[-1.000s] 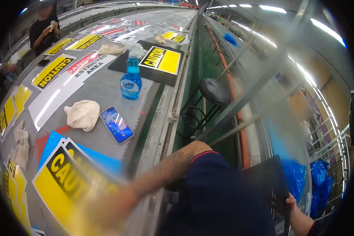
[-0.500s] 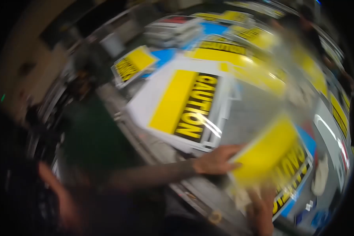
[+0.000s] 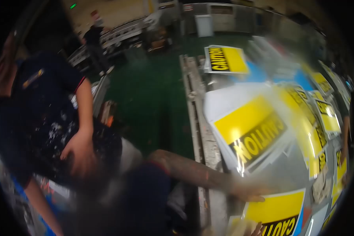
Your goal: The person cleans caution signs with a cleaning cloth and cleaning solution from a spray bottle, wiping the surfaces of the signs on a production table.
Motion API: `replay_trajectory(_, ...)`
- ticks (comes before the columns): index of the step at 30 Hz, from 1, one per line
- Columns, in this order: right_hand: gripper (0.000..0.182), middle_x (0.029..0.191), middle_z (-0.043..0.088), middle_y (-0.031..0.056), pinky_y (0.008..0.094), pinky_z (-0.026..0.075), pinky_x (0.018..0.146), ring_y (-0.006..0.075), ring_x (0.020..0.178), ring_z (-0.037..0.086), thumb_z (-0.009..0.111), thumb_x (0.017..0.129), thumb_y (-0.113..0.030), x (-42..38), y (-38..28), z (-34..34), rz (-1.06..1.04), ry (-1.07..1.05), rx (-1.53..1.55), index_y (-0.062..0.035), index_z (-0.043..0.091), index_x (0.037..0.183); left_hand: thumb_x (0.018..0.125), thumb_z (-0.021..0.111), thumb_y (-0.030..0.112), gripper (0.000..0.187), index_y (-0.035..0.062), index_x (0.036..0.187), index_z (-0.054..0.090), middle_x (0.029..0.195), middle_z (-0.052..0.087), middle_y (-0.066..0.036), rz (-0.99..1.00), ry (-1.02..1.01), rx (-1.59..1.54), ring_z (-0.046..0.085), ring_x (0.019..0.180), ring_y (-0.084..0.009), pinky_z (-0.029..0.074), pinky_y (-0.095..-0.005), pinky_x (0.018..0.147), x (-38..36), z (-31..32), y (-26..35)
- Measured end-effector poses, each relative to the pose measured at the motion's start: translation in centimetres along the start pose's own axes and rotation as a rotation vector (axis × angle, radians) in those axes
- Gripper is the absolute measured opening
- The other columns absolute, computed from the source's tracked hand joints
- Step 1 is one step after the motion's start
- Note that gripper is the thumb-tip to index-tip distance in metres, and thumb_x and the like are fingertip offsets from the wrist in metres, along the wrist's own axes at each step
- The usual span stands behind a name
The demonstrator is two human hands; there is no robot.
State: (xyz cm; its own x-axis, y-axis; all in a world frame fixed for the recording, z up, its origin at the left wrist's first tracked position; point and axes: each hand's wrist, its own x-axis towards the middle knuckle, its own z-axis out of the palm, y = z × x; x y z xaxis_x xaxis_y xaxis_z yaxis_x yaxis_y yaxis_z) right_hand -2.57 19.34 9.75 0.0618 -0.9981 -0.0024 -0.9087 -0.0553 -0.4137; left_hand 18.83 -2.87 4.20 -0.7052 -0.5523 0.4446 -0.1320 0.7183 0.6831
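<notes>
Sign-handling step in hand: left hand [image 3: 246, 192] flat beside the caution sign [image 3: 277, 214], grip apparently open through blur. Right hand [image 3: 257, 229] barely seen, grip indeterminable. Next: firmer purchase on sign edge.

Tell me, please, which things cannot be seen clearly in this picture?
All in the head view:
- Left hand: motion blur; whether it grips or only touches the lower sign is unclear.
- Right hand: cut off by the bottom edge; only fingertips show.
- Lower sign: cut off by the bottom edge.
- Co-worker's hand: blurred; what it touches cannot be told.
- Far signs: smeared at the lens rim; text unreadable.
</notes>
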Motion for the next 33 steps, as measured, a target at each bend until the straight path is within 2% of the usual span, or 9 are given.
replay_trajectory(4,0.060,0.167,0.048,0.0300,0.0720,0.029,0.122,0.0575,0.152,0.043,0.055,0.093,-0.016,0.8,-0.2,0.4,-0.093,0.071,-0.012,-0.0150,0.069,0.151,0.102,0.073,0.026,0.056,0.0007,0.148,0.055,0.072,0.068,-0.021,0.000,0.211,0.151,0.073,0.068,-0.0413,0.059,-0.0486,0.063,-0.2,-3.4,-0.6)
replay_trajectory(6,0.061,0.167,0.048,0.0293,0.0730,0.030,0.121,0.0581,0.151,0.043,0.055,0.092,-0.016,0.9,0.0,0.3,-0.083,0.047,-0.034,-0.0157,0.070,0.151,0.095,0.080,0.013,0.041,0.0028,0.132,0.068,0.099,0.078,-0.019,-0.382,0.454,-0.169,0.078,0.080,-0.0299,0.062,-0.0414,0.071,-1.5,-9.1,1.2)
replay_trajectory(9,0.057,0.168,0.047,0.0287,0.0740,0.029,0.121,0.0585,0.153,0.041,0.052,0.097,-0.026,1.2,0.3,0.3,-0.085,0.037,-0.034,-0.0170,0.070,0.150,0.104,0.064,-0.002,0.034,-0.0029,0.138,0.067,0.142,0.068,-0.015,-0.529,1.142,-0.288,0.070,0.121,-0.0226,0.056,-0.0327,0.108,-10.1,-14.3,1.0)
replay_trajectory(10,0.057,0.169,0.046,0.0287,0.0740,0.029,0.121,0.0586,0.153,0.041,0.052,0.097,-0.027,1.2,0.8,0.7,-0.102,0.065,-0.018,-0.0169,0.070,0.150,0.113,0.058,0.005,0.030,-0.0050,0.141,0.063,0.138,0.072,-0.014,-0.781,1.165,-0.074,0.071,0.121,-0.0182,0.057,-0.0318,0.098,-12.9,-15.4,2.4)
replay_trajectory(12,0.057,0.169,0.046,0.0275,0.0756,0.027,0.122,0.0597,0.152,0.042,0.055,0.095,-0.027,1.4,0.7,0.4,-0.057,0.043,0.015,-0.0187,0.072,0.149,0.113,0.059,0.008,0.029,-0.0028,0.138,0.068,0.136,0.073,-0.016,-1.014,1.090,0.134,0.072,0.127,-0.0221,0.056,-0.0347,0.104,-19.8,-15.8,6.0)
replay_trajectory(13,0.057,0.170,0.046,0.0270,0.0759,0.027,0.122,0.0597,0.153,0.041,0.056,0.094,-0.026,1.3,0.4,0.4,-0.038,0.014,0.032,-0.0195,0.072,0.148,0.114,0.060,0.014,0.032,-0.0007,0.142,0.065,0.136,0.071,-0.012,-1.166,0.671,0.467,0.066,0.133,-0.0207,0.052,-0.0327,0.108,-22.6,-16.0,8.2)
replay_trajectory(19,0.061,0.172,0.044,0.0236,0.0762,0.025,0.123,0.0600,0.154,0.038,0.061,0.089,-0.017,1.0,1.4,0.3,0.020,-0.063,0.085,-0.0249,0.072,0.148,0.111,0.067,0.031,0.052,0.0022,0.154,0.055,0.147,0.066,-0.014,-1.774,0.557,0.189,0.060,0.139,-0.0239,0.048,-0.0366,0.112,-30.4,-9.2,16.8)
replay_trajectory(27,0.062,0.174,0.043,0.0184,0.0731,0.020,0.127,0.0538,0.160,0.033,0.071,0.087,-0.010,0.1,0.9,0.1,0.167,-0.171,0.183,-0.0280,0.073,0.146,0.109,0.069,0.031,0.052,0.0030,0.151,0.057,0.139,0.068,-0.012,-1.832,0.348,0.017,0.062,0.129,-0.0214,0.050,-0.0352,0.105,-26.0,-10.4,12.0)
replay_trajectory(33,0.049,0.170,0.049,0.0153,0.0688,0.023,0.127,0.0467,0.158,0.040,0.075,0.098,-0.046,1.0,0.7,-1.5,0.212,-0.165,0.285,-0.0301,0.074,0.144,0.107,0.071,0.031,0.051,0.0036,0.149,0.059,0.134,0.069,-0.011,-1.815,0.187,0.023,0.064,0.122,-0.0195,0.051,-0.0341,0.099,-21.1,-13.6,6.5)
